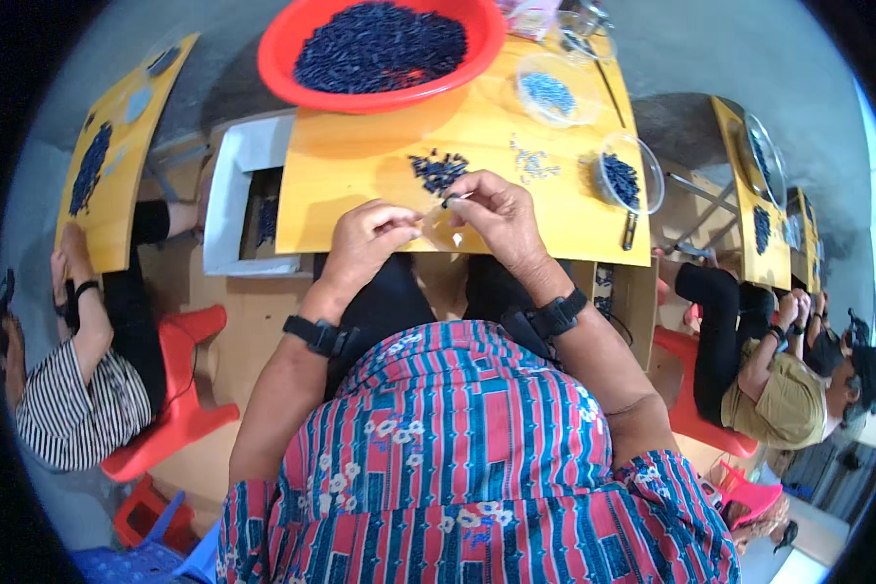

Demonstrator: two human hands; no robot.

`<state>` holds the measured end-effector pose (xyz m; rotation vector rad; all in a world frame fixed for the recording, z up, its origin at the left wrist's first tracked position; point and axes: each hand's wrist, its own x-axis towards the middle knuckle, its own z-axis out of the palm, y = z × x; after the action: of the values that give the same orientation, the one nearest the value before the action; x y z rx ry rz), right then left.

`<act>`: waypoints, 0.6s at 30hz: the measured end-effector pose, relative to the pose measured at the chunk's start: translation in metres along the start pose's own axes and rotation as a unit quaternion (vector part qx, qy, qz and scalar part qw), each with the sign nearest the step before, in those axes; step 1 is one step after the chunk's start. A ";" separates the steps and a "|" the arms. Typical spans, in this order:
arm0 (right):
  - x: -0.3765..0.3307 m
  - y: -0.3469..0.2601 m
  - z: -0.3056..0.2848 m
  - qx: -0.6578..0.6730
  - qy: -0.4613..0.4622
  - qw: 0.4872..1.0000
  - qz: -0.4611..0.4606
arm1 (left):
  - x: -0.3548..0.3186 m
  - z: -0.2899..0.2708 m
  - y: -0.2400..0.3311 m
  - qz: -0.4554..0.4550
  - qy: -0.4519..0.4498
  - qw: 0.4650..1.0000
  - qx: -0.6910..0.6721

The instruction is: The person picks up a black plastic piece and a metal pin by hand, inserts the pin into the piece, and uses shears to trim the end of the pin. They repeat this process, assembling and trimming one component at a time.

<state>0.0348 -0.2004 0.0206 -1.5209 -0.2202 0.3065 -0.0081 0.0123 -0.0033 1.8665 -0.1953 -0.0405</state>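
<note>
Both my hands are at the near edge of the yellow table. My right hand is closed, with a small dark piece pinched between thumb and fingertips. My left hand is also closed, its thumb and index finger pressed together; what they hold is too small to make out. Between the hands shows something pale and see-through, its kind unclear. Just beyond my fingers lies a loose pile of short dark blue pieces. Farther right, small whitish pieces are scattered on the tabletop.
A red basin heaped with dark pieces stands at the far left. Clear tubs hold light blue bits and dark pieces on the right, near a black pen-like tool. A white box stands left. Other people sit at tables on both sides.
</note>
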 end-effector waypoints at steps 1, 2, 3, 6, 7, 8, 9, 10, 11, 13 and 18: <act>-0.001 -0.006 -0.007 0.019 0.027 0.999 -0.041 | -0.001 -0.002 -0.002 -0.014 -0.002 1.000 0.003; -0.002 -0.015 -0.021 0.026 0.061 0.996 -0.057 | 0.000 -0.001 -0.003 -0.029 -0.003 1.000 0.008; -0.005 -0.025 -0.036 0.036 0.091 0.993 -0.073 | 0.001 -0.001 -0.002 -0.026 -0.004 1.000 0.006; -0.013 -0.048 -0.090 -0.097 0.195 0.960 -0.173 | 0.001 0.001 0.001 -0.043 0.007 0.999 0.002; -0.018 -0.059 -0.104 -0.150 0.221 0.952 -0.149 | 0.002 0.003 0.001 -0.031 0.014 0.999 -0.014; -0.021 -0.058 -0.124 -0.219 0.246 0.926 -0.182 | 0.003 0.005 0.003 -0.018 0.021 0.999 -0.027; -0.021 -0.060 -0.137 -0.284 0.275 0.902 -0.176 | 0.002 0.003 0.004 -0.024 0.025 0.999 -0.023; -0.022 -0.062 -0.148 -0.365 0.297 0.870 -0.148 | 0.003 0.003 0.005 -0.022 0.018 1.000 -0.001; -0.023 -0.061 -0.156 -0.443 0.316 0.830 -0.119 | 0.004 0.003 0.005 -0.021 0.011 0.999 0.021; -0.021 -0.056 -0.158 -0.477 0.310 0.815 -0.106 | 0.002 0.006 0.006 -0.027 0.026 0.999 0.011; -0.013 -0.022 -0.131 -0.482 0.237 0.824 -0.179 | 0.004 0.009 0.010 -0.023 0.023 0.999 0.033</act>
<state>0.0670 -0.3286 0.0376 -2.4428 -0.2722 -0.5924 -0.0061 0.0003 0.0043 1.9359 -0.1242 -0.0235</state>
